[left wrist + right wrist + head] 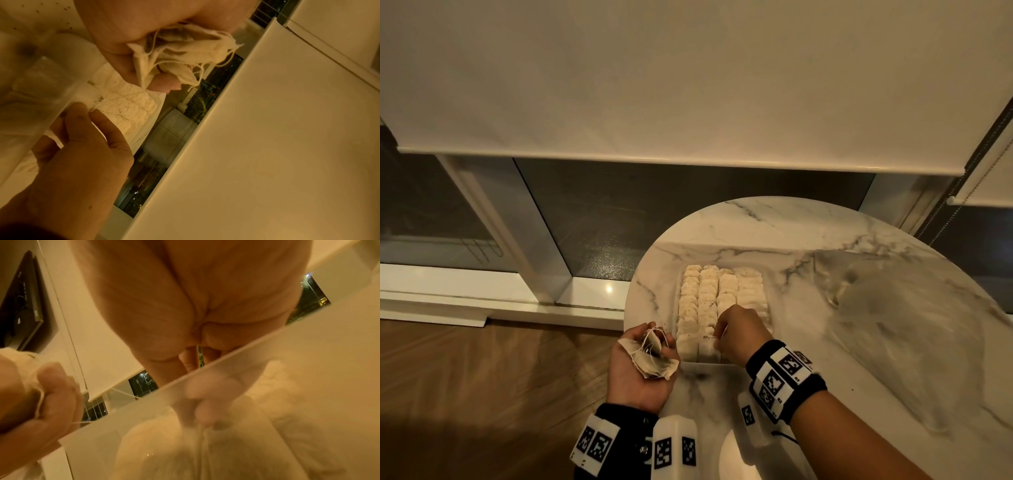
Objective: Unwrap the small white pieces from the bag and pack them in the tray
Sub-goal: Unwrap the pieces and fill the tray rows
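A clear tray (676,308) on the round marble table (774,233) holds several rows of small white tea bags (709,298). My left hand (631,380) lies palm up at the table's left edge, fingers curled round a bunch of loose tea bags (654,358) with tangled strings; the left wrist view shows the same bunch (180,50). My right hand (738,329) reaches into the tray's near end, knuckles up. Its fingertips (205,416), seen through the tray wall (287,369), pinch the string of a tea bag in the front row.
A crumpled clear plastic bag (893,325) covers the table's right half. The table's left edge borders a drop to the wooden floor (482,377). A window (602,222) with a lowered roller blind (688,85) stands behind the table.
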